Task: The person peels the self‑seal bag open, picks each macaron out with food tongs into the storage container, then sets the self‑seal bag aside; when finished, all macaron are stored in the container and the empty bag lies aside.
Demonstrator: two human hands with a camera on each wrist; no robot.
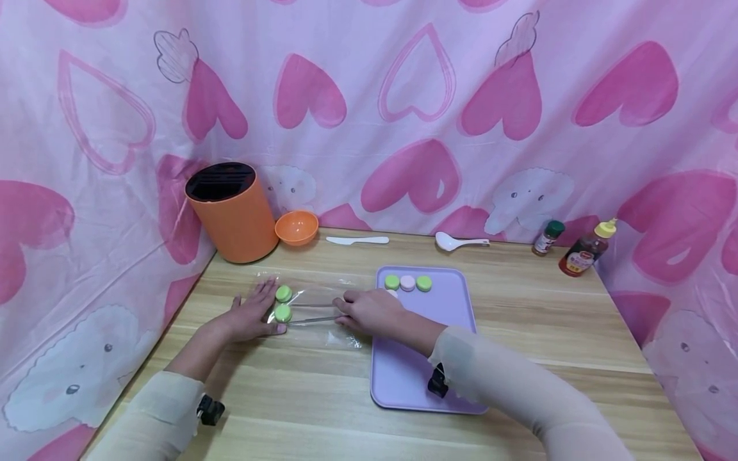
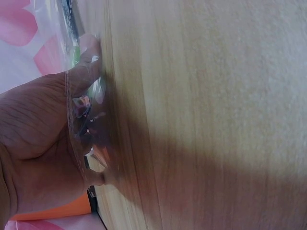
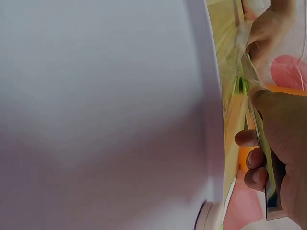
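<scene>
My left hand [image 1: 254, 314] rests with spread, straight fingers on the left end of a clear plastic bag [image 1: 323, 336]. In the left wrist view, the film lies in front of part of that hand. Two green macarons, an upper one [image 1: 283, 293] and a lower one [image 1: 282, 313], sit in the bag beside my left fingers. My right hand [image 1: 375, 312] grips metal tongs [image 1: 314, 319], whose two arms reach left over the bag, spread around the lower macaron. The right wrist view shows fingers and thumb curled about the tongs [image 3: 259, 125].
A purple tray [image 1: 415, 378] lies under my right forearm, with green macarons [image 1: 423, 283] and a pink macaron [image 1: 407, 282] at its far edge. Behind stand an orange knife block [image 1: 236, 224], orange bowl [image 1: 296, 228], white knife [image 1: 357, 240], white spoon [image 1: 455, 242], spice jar [image 1: 546, 239] and sauce bottle [image 1: 585, 253].
</scene>
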